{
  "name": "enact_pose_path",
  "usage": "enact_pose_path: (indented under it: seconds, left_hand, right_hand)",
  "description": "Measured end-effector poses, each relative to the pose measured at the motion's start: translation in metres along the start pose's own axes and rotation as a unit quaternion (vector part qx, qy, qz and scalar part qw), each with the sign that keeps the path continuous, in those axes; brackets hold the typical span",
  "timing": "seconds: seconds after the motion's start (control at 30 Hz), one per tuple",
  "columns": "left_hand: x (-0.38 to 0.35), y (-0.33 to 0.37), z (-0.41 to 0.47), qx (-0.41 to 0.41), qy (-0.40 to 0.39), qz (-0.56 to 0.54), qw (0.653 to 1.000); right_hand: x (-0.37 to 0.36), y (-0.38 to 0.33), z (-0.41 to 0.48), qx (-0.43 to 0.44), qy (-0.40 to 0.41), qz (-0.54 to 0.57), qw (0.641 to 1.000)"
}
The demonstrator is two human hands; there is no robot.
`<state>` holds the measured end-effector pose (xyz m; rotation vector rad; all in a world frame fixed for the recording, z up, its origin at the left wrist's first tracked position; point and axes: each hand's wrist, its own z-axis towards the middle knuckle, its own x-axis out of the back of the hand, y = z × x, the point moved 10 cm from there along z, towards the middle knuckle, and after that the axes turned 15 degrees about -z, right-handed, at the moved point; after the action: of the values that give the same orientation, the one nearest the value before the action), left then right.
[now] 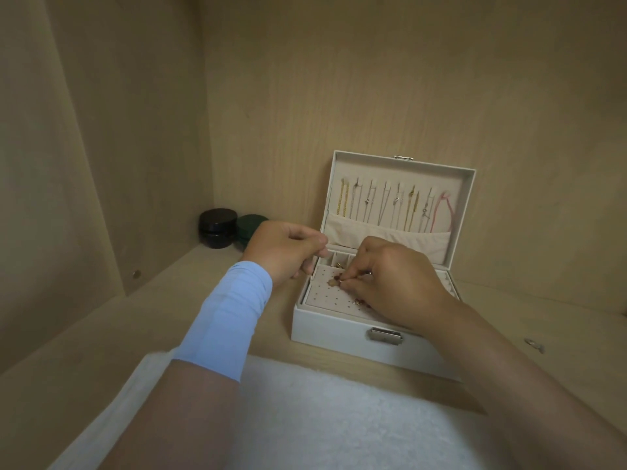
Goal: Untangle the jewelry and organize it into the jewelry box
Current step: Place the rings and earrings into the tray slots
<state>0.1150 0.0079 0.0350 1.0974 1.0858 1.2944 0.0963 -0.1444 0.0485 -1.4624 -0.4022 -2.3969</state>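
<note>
A white jewelry box (342,329) stands open on a wooden shelf. Several necklaces (390,206) hang in a row inside its raised lid. My right hand (393,283) is over the box's perforated earring tray (327,295), fingertips pinched on a small gold earring (336,281). Another small gold piece (358,302) lies on the tray under that hand. My left hand (286,251) has its fingers curled at the box's left rim, touching the tray's edge. A blue sleeve covers the left wrist.
Two dark round jars (219,227) stand in the back left corner, one black, one green (249,225). A white fluffy cloth (322,418) lies in front of the box. A small metal piece (534,344) lies on the shelf to the right. Wooden walls close in behind and left.
</note>
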Motion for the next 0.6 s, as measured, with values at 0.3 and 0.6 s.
enact_pose_path:
  seconds: [0.3, 0.6]
  left_hand:
    - [-0.004, -0.003, 0.003, -0.013, -0.007, 0.032, 0.999]
    - [-0.005, 0.000, 0.000, -0.013, -0.010, 0.022, 1.000]
  right_hand:
    - [0.008, -0.014, -0.001, 0.030, 0.039, -0.050, 0.998]
    - [0.006, -0.022, -0.004, 0.079, -0.024, -0.067, 0.994]
